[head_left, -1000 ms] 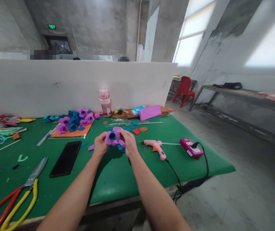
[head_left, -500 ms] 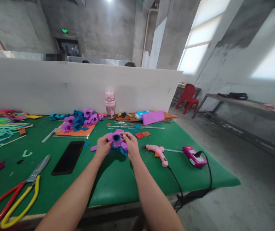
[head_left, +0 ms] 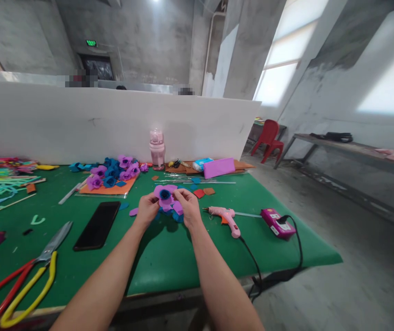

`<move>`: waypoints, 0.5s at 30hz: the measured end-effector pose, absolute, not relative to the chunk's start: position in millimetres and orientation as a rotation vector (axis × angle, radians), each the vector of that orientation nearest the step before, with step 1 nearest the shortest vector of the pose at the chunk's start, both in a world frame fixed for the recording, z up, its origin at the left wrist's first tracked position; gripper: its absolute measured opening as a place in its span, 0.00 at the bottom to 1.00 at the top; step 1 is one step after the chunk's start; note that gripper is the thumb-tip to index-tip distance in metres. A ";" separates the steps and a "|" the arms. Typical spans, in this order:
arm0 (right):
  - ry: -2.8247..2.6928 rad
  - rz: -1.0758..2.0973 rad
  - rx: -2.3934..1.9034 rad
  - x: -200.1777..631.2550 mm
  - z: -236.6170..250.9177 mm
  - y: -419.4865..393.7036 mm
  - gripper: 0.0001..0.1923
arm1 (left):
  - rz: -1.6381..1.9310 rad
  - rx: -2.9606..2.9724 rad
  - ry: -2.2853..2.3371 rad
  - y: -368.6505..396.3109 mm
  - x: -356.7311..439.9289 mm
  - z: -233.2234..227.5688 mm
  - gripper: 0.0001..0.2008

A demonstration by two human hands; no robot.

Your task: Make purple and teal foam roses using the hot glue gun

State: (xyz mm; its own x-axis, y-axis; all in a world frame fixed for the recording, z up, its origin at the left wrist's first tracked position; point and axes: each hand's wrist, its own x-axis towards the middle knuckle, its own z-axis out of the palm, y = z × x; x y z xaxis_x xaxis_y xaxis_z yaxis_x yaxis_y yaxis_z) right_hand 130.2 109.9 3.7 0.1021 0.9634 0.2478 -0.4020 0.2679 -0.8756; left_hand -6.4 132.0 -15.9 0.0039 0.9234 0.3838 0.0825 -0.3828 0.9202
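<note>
Head view: left hand (head_left: 148, 209) and right hand (head_left: 189, 207) both pinch a purple foam flower (head_left: 165, 195) with a blue centre, held just above the green counter (head_left: 155, 257), near its middle. Pink glue gun (head_left: 225, 217) lies to the right of the hands, black phone (head_left: 97, 219) to the left. Red and yellow scissors (head_left: 25, 276) at near left edge.

1. A craft workshop in a bare concrete hall — a green-covered table (head_left: 169, 262) with a white divider board (head_left: 80, 124).
2. Craft gear lies about — scissors (head_left: 28, 276), glue gun (head_left: 224, 217), finished foam flowers (head_left: 114, 172).
</note>
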 end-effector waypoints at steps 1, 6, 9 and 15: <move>-0.978 1.149 -0.726 130.2 4.7 109.3 0.09 | 1.460 1.548 1.069 131.3 -5.7 -15.0 0.09; -0.973 1.144 -0.751 129.3 8.5 107.8 0.10 | 1.435 1.539 1.088 128.3 -3.5 -11.7 0.09; -0.969 1.129 -0.784 128.8 8.7 108.1 0.11 | 1.439 1.536 1.106 127.9 -3.2 -11.5 0.09; -0.988 1.083 -0.811 129.5 8.8 108.5 0.10 | 1.475 1.529 1.088 131.2 -4.1 -15.2 0.09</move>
State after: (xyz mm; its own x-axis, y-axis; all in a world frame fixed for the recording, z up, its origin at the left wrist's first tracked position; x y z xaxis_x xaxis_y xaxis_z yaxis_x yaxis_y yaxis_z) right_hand 129.5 108.5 8.8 0.1546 0.9581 0.2409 -0.3275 0.2798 -0.9025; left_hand -4.1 131.2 -15.2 -0.0194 0.9280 0.3721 0.0813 -0.3695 0.9257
